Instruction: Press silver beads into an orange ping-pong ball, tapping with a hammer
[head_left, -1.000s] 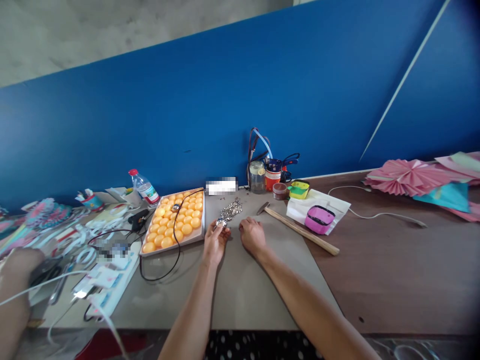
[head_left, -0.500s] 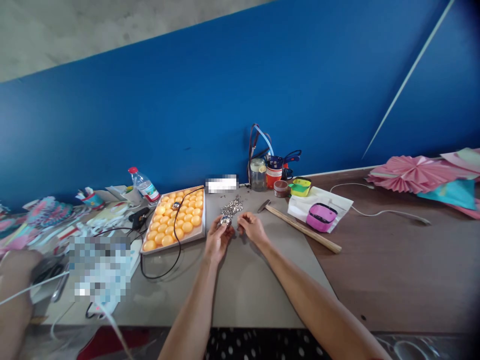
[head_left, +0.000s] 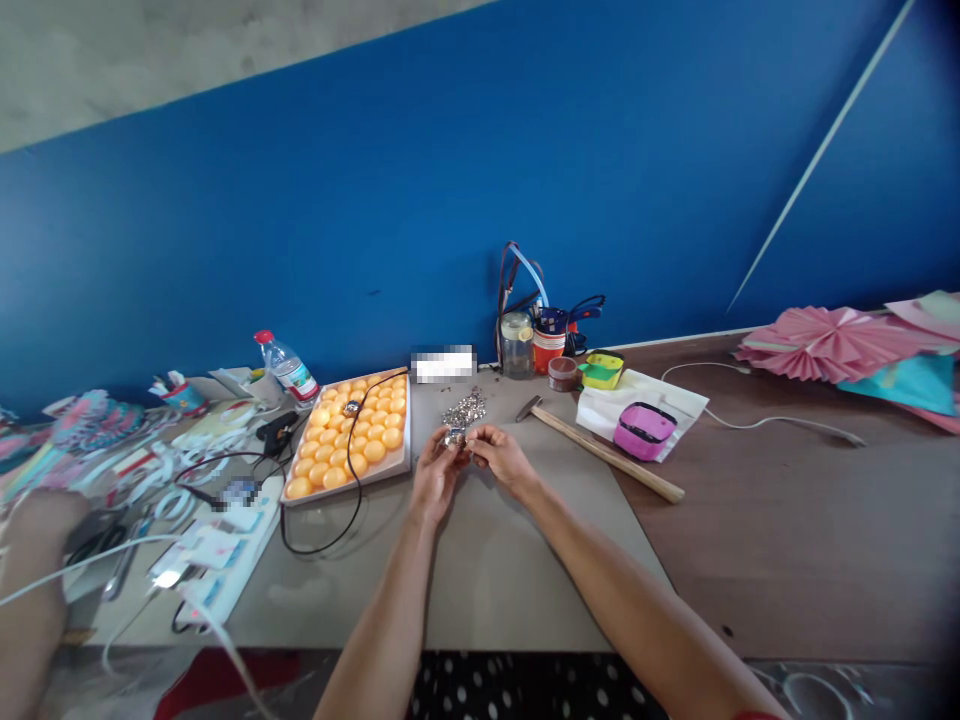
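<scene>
My left hand [head_left: 433, 473] is closed around a small silver-covered ball [head_left: 452, 438], held just above the grey mat [head_left: 480, 560]. My right hand [head_left: 501, 455] meets it from the right, fingertips pinched against the ball; whether a piece is between them is too small to see. Just beyond my hands lies a pile of small silver pieces [head_left: 465, 409]. A tray of orange balls [head_left: 352, 440] sits to the left, with one silver ball [head_left: 350, 408] on it and a black cable across it.
A wooden-handled hammer [head_left: 600, 452] lies right of my hands, beside a pink case [head_left: 640, 431] on white paper. Jars and cups [head_left: 534, 348] stand by the blue wall. A water bottle [head_left: 283, 368], power strip [head_left: 217, 548] and cables clutter the left. Pink paper fans [head_left: 817, 343] lie far right.
My right hand lifted off the mat and moved left to meet the ball in my left hand. The left hand stayed about where it was.
</scene>
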